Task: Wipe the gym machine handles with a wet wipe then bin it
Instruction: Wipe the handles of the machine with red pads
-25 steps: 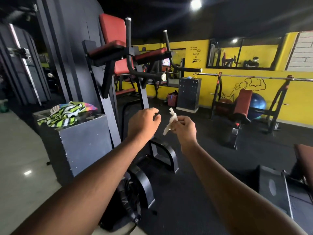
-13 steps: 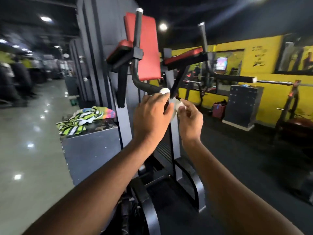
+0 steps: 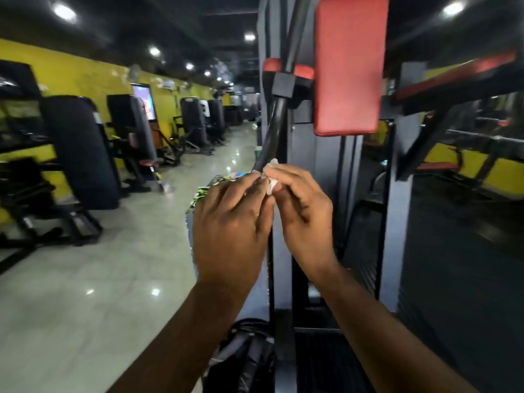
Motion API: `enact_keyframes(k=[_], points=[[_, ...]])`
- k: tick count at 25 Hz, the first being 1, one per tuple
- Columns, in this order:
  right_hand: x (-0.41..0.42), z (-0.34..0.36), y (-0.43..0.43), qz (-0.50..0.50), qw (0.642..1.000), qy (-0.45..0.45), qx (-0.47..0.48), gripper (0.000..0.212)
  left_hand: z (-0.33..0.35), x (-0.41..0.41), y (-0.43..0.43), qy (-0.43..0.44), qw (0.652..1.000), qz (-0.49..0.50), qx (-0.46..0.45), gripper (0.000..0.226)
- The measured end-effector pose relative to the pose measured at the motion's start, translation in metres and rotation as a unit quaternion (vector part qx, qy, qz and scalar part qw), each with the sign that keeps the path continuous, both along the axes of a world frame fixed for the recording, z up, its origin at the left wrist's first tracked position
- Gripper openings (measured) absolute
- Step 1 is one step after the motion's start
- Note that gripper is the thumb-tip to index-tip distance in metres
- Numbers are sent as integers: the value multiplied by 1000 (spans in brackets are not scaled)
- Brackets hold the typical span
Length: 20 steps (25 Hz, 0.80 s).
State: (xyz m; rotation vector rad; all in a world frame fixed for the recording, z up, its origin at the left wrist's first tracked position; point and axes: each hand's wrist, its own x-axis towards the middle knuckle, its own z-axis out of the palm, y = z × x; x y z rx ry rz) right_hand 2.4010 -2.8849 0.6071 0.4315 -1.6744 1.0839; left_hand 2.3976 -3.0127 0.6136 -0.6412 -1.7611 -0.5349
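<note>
Right hand (image 3: 300, 211): just right of the view's centre, back to the camera, fingers curled and pinching a crumpled white wet wipe (image 3: 271, 185) at the fingertips.
Left hand (image 3: 229, 222): just left of centre, fingers together and only lightly bent, tips at the wipe's 9 o'clock side; the thumb is hidden, so I cannot tell whether it grips.
Wet wipe: between the two hands' fingertips, right at the lower end of the machine's black curved handle (image 3: 273, 129); actual contact with the bar cannot be made out.
Machine: a dark upright frame at 12 o'clock with a red back pad (image 3: 350, 66) and a red-topped arm pad (image 3: 453, 78) running out towards 2 o'clock.
Floor: glossy pale tiles (image 3: 99, 265) from 7 to 10 o'clock, mirroring the lamps; dark matting (image 3: 467, 251) from 3 to 5 o'clock.
Walls: yellow wall (image 3: 71, 78) at 10 o'clock, with a lit screen (image 3: 144, 100) on it.
Ceiling: dark, dotted with round ceiling lights (image 3: 65, 11) at 11 and 1 o'clock.
Other kit: a row of black exercise machines (image 3: 79, 148) along the yellow wall at 9 o'clock, blurred.
Behind the left hand: a green-striped cloth (image 3: 224, 180), mostly covered.
At 6 o'clock: a dark bag (image 3: 243, 355) on the floor by the machine's base.
</note>
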Motion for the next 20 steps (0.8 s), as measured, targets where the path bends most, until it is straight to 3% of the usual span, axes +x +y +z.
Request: enact_keyframes(k=[8, 13, 16, 20], points=[[-43, -1, 23, 51, 981, 122, 140, 28, -2, 10, 12, 12, 990, 137, 25, 25], [-70, 19, 32, 114, 979, 73, 155, 34, 0, 19, 24, 13, 979, 198, 34, 24], [-80, 32, 47, 168, 947, 100, 253, 40, 2, 24, 40, 6, 967, 252, 47, 25], [-79, 49, 48, 218, 943, 59, 245, 37, 3, 29, 53, -13, 948, 310, 67, 29]])
